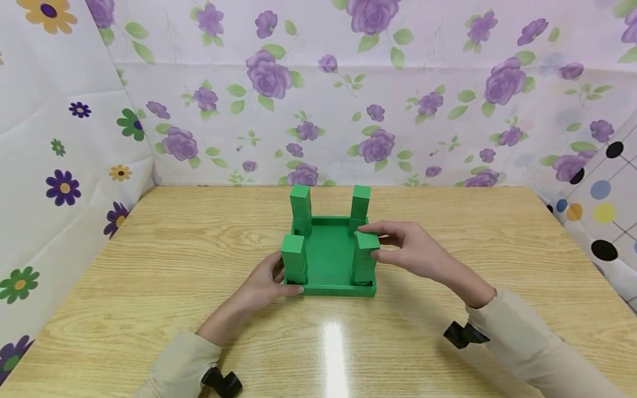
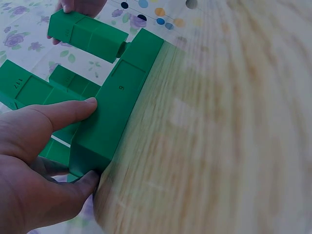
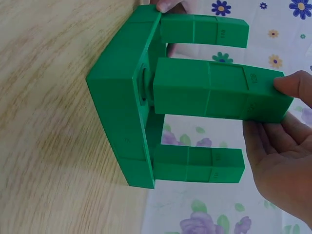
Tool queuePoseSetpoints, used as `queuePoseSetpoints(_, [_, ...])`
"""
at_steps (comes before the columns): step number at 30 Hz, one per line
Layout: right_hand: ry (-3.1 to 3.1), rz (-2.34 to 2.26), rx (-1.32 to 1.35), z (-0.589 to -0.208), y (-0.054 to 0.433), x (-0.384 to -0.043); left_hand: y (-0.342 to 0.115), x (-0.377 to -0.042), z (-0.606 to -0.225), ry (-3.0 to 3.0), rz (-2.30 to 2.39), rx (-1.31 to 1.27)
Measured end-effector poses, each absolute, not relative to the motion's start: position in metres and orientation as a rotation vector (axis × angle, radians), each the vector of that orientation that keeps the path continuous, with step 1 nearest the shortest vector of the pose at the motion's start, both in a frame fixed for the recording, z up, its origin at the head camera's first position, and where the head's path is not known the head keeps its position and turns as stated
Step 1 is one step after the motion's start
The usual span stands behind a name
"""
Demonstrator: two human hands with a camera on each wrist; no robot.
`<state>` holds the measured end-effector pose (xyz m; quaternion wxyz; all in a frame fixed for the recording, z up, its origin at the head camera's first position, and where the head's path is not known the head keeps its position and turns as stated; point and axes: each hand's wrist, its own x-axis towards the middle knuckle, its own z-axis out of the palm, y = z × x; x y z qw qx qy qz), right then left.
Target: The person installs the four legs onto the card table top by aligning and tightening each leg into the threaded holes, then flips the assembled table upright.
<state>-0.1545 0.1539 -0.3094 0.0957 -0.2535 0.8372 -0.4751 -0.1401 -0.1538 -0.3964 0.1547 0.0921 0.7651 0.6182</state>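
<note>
A square green tray with a low rim rests on the table, a tall green post standing at each corner. My left hand grips its near left corner, thumb on the front wall and fingers round the side. Beside that hand rises the near left post. My right hand pinches the upper end of the near right post between thumb and fingers. At that post's foot a narrower round neck shows at the tray's corner in the right wrist view. Small numbers mark the posts.
Two more posts stand at the back, the far left post and the far right post. Under everything is a wood-grain table. Flowered sheeting hangs behind it, and patterned cloth flanks both sides.
</note>
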Motion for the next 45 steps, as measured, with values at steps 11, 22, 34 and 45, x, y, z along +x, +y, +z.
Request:
queuePoseSetpoints(11, [2.489, -1.417, -0.777, -0.313, 0.153, -0.156, -0.154, -0.140, -0.397, 2.191, 1.773, 0.265])
queuePoseSetpoints(22, [2.636, -1.543, -0.674, -0.325, 0.138, -0.155, -0.155, -0.140, -0.398, 2.183, 1.781, 0.289])
queuePoseSetpoints(34, [2.749, -1.647, -0.648, -0.336, 0.129, -0.151, -0.156, -0.141, -0.397, 2.163, 1.793, 0.310])
queuePoseSetpoints(45, [2.661, -1.653, -0.667, -0.338, 0.132, -0.146, -0.155, -0.140, -0.398, 2.175, 1.788, 0.274])
